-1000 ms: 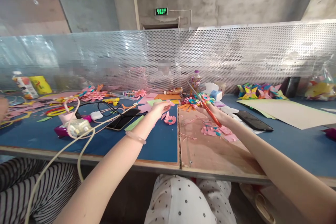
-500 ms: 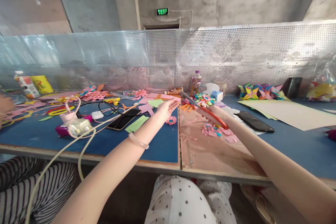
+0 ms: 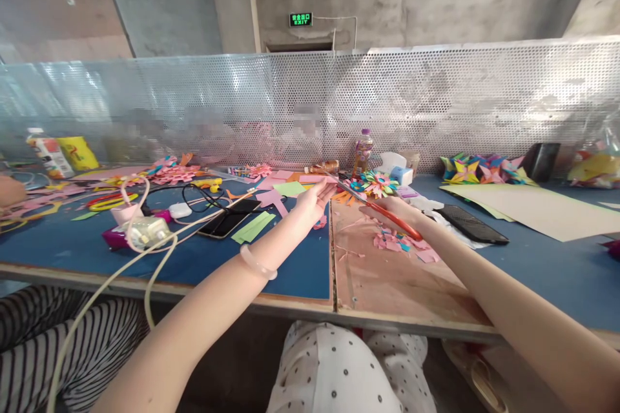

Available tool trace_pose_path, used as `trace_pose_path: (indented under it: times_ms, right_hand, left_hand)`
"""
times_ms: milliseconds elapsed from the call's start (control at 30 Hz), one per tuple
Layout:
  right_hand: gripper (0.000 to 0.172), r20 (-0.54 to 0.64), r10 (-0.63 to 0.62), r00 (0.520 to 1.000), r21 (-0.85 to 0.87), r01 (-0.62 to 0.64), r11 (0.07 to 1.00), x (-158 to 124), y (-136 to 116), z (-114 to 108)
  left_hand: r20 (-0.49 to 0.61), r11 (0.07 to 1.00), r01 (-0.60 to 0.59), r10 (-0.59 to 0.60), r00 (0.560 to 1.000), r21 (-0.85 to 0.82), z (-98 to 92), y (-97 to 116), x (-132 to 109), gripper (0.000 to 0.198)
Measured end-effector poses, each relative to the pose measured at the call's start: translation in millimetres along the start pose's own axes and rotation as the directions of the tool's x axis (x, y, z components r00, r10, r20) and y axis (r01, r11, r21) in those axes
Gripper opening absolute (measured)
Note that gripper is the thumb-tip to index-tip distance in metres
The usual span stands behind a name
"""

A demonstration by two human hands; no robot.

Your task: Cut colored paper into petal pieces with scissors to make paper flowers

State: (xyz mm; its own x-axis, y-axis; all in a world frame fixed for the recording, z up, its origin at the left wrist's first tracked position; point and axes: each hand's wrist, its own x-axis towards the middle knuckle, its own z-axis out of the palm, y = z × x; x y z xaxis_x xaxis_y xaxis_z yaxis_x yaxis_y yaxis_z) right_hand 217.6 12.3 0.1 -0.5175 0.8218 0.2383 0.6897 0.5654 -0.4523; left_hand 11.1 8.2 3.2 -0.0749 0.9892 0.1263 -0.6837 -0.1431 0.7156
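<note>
My left hand (image 3: 312, 200), with a pale bracelet at the wrist, pinches a pink paper strip (image 3: 317, 179) that reaches out past its fingertips. My right hand (image 3: 394, 206) grips scissors with orange handles (image 3: 398, 221). Their blades point left, at the end of the strip by my left fingertips; whether they touch the paper cannot be made out. Behind the scissors lies a multicoloured paper flower (image 3: 378, 183). Under my right hand is a heap of pink and blue paper scraps (image 3: 400, 243). A small pink paper flower (image 3: 320, 222) is partly covered by my left hand.
Left of my arm lie a black phone (image 3: 230, 218), green paper strips (image 3: 253, 227) and a power strip with pale cables (image 3: 140, 233). Another phone (image 3: 472, 224) and large cream sheets (image 3: 537, 206) lie right. A drink bottle (image 3: 363, 151) stands behind. Another person's hand (image 3: 10, 190) shows far left.
My left hand has shifted slightly right with the pink strip, closer to the scissors, covering more of the small pink flower. The scissor blades have dipped a little. The hand far left has moved.
</note>
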Motion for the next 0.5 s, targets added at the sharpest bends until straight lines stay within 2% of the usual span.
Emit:
trace_pose_path:
  times_ms: [267, 500]
  right_hand:
    - [0.056, 0.008, 0.062, 0.998, 0.008, -0.062, 0.998, -6.9, -18.7, -5.3]
    - [0.056, 0.019, 0.075, 0.997, 0.05, -0.075, 0.996, -5.2, -12.5, -3.4]
  left_hand:
    - [0.012, 1.0, -0.012, 0.012, 1.0, -0.024, 3.4, -3.3, -2.5, 0.01]
    - [0.02, 0.998, -0.044, 0.043, 0.999, 0.035, 8.4, -3.3, -8.0, 0.012]
